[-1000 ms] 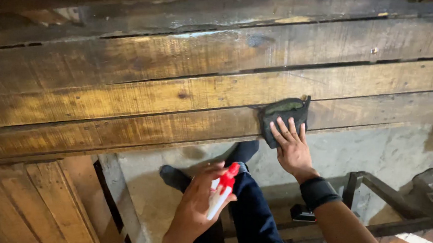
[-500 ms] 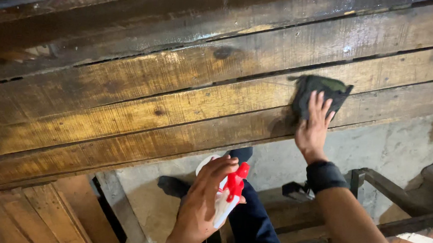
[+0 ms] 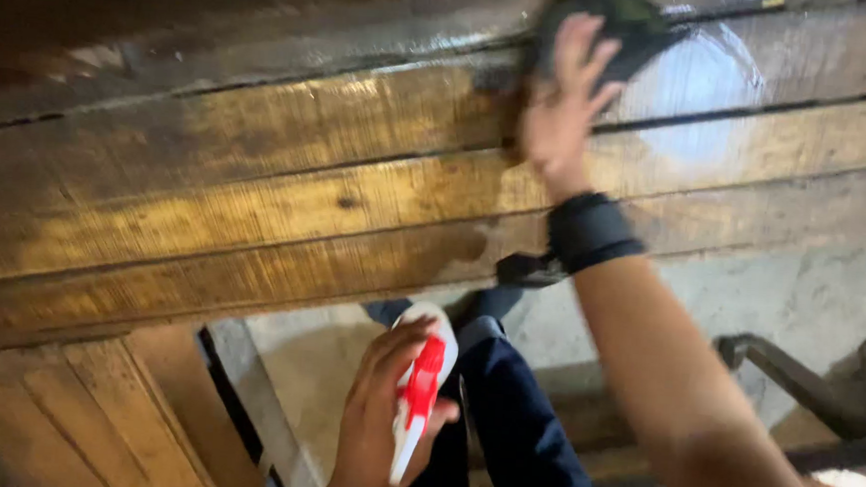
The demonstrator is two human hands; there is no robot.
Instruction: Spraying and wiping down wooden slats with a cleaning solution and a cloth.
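Observation:
My right hand (image 3: 560,99) presses a dark green cloth (image 3: 617,19) flat against the far planks of a worn wooden table top (image 3: 256,193); the hand and cloth are blurred. A black band (image 3: 590,230) wraps that wrist. My left hand (image 3: 383,411) is low, near my body, gripping a white spray bottle with a red trigger (image 3: 422,388), held below the table's near edge. A pale glare patch (image 3: 698,89) shines on the wet-looking wood beside the cloth.
Below the table edge I see my dark blue trouser leg (image 3: 517,429) and a dark shoe (image 3: 527,269) on a pale concrete floor (image 3: 810,297). A black metal frame (image 3: 795,381) stands at the right. Lighter wooden boards (image 3: 92,413) lie at the lower left.
My right hand has slid the cloth away from me, from the near planks up to the far planks. The view has drawn closer. My left hand keeps the spray bottle in about the same place.

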